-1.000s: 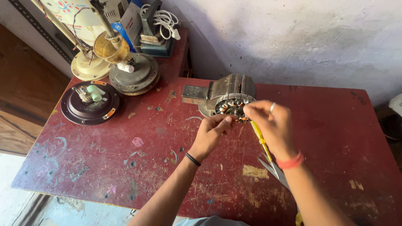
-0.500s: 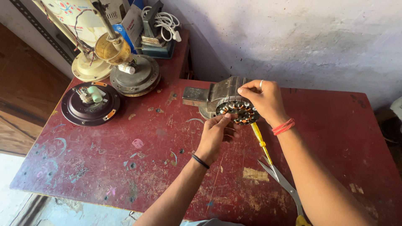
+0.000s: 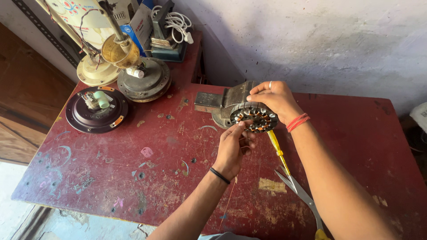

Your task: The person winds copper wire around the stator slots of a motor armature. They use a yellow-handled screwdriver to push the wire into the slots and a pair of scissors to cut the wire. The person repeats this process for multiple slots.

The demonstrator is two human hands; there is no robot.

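Flanking stator (image 3: 254, 117), hands (image 3: 233, 149) mid-table (image 3: 111, 178), edges distant.

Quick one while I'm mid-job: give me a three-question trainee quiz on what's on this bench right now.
1. True or false: the right hand rests on top of the stator.
2. Which tool lies on the red table under the right forearm, beside the yellow screwdriver? A) scissors B) hammer C) pliers
3. Fill in: the left hand touches the stator's ___ edge.

Key: 1 true; 2 A; 3 near (lower).
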